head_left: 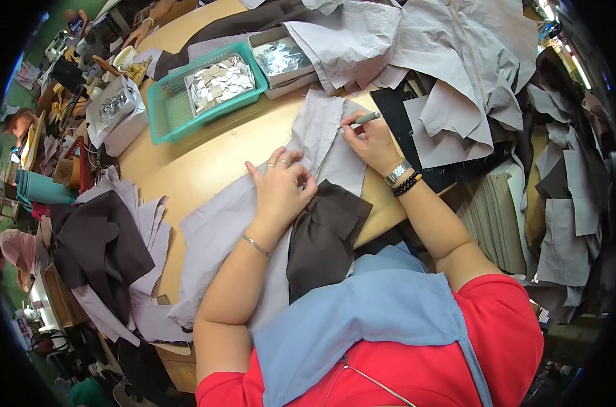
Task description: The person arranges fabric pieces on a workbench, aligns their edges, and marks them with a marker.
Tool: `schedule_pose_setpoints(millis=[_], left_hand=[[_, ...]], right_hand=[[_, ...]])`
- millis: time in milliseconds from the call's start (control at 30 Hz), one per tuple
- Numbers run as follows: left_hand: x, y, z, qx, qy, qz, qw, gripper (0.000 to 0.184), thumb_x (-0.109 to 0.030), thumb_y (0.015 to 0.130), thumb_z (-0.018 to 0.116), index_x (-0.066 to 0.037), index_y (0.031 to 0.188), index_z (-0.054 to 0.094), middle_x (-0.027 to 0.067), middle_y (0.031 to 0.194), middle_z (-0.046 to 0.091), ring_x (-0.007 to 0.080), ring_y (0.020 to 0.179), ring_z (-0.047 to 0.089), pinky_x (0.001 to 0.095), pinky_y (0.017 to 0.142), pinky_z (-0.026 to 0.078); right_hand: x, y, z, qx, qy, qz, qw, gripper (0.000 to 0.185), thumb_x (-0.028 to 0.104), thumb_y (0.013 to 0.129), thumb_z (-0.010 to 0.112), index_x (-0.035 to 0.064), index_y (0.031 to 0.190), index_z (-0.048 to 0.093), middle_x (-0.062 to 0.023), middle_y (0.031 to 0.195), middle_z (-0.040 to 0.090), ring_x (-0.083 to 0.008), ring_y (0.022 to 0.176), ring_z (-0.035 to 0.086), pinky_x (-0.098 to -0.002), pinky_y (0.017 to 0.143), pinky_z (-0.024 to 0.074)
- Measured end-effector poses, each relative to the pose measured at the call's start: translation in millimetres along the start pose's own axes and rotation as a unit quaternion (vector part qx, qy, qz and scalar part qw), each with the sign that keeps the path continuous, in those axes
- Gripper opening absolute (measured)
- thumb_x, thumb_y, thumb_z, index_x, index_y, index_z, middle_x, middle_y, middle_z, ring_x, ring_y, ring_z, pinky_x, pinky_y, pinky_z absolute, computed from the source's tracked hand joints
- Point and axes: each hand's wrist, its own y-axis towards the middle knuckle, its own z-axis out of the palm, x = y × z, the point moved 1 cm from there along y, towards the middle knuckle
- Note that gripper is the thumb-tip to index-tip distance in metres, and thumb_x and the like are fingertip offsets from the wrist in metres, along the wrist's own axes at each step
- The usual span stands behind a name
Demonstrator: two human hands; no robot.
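The left hand (284,182), the nearer, curls thumb to forefinger over pale cloth (220,217); whether it grips is unclear. The cloth's length runs beneath it, away toward the marker (367,118) pinched in the right hand (371,142).

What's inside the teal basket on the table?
Small white and beige pieces are heaped in one part of the teal basket, its bare bottom showing beside them. Whatever lies beneath the heap is covered.
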Motion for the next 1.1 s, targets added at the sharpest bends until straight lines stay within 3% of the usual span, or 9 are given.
schedule_pose_setpoints(millis=[167, 267, 533, 633, 733, 1100], left_hand=[[0, -1, 0, -0.001, 0.009, 0.0, 1.0, 0.011, -0.023, 0.079, 0.069, -0.013, 0.074, 0.067, -0.0013, 0.124, 0.061, 0.0216, 0.133, 0.044, 0.0806, 0.103, 0.01], [0, -1, 0, -0.007, -0.001, 0.011, 1.0, 0.013, -0.022, 0.078, 0.068, -0.012, 0.07, 0.065, 0.0022, 0.123, 0.061, 0.0261, 0.134, 0.043, 0.0824, 0.101, 0.012], [-1, 0, -1, -0.005, 0.004, 0.006, 1.0, 0.011, -0.023, 0.078, 0.069, -0.013, 0.072, 0.067, -0.0007, 0.124, 0.061, 0.0227, 0.133, 0.044, 0.0803, 0.104, 0.009], [1, -1, 1, -0.008, 0.006, 0.007, 1.0, 0.012, -0.023, 0.078, 0.069, -0.013, 0.072, 0.067, -0.0007, 0.124, 0.061, 0.0224, 0.132, 0.044, 0.0803, 0.104, 0.009], [1, -1, 1, -0.006, 0.005, 0.006, 1.0, 0.012, -0.022, 0.077, 0.07, -0.013, 0.072, 0.067, -0.0009, 0.123, 0.061, 0.0218, 0.132, 0.045, 0.0804, 0.103, 0.009], [-2, -1, -4, 0.01, 0.002, 0.0, 1.0, 0.012, -0.023, 0.077, 0.07, -0.013, 0.072, 0.067, -0.0005, 0.125, 0.061, 0.0226, 0.133, 0.044, 0.0805, 0.103, 0.011]], right_hand=[[0, 2, -1, -0.003, -0.008, 0.023, 1.0, 0.011, 0.012, 0.086, 0.067, 0.0051, 0.095, 0.066, -0.0087, 0.08, 0.07, -0.0165, 0.064, 0.067, -0.0286, 0.057, 0.0523], [-5, 4, 1, -0.014, -0.004, 0.023, 1.0, 0.012, 0.013, 0.086, 0.068, 0.0055, 0.095, 0.066, -0.0086, 0.079, 0.069, -0.0163, 0.063, 0.066, -0.0286, 0.057, 0.0514], [-14, 13, 0, -0.019, -0.012, 0.054, 0.998, 0.013, 0.011, 0.085, 0.067, 0.0058, 0.097, 0.066, -0.0092, 0.079, 0.069, -0.0169, 0.063, 0.066, -0.0289, 0.058, 0.0512], [-24, 19, 0, -0.041, 0.048, 0.103, 0.993, 0.013, 0.01, 0.086, 0.067, 0.0053, 0.098, 0.066, -0.0099, 0.08, 0.069, -0.0173, 0.064, 0.067, -0.0291, 0.06, 0.0518], [-23, 23, -1, -0.041, 0.031, 0.036, 0.998, 0.012, 0.011, 0.088, 0.066, 0.0052, 0.098, 0.065, -0.0104, 0.081, 0.069, -0.0179, 0.065, 0.067, -0.0303, 0.061, 0.0524], [-27, 42, -8, -0.031, 0.005, 0.127, 0.991, 0.01, 0.013, 0.091, 0.063, 0.0054, 0.098, 0.063, -0.0087, 0.072, 0.067, -0.0141, 0.062, 0.066, -0.0286, 0.059, 0.0517]])
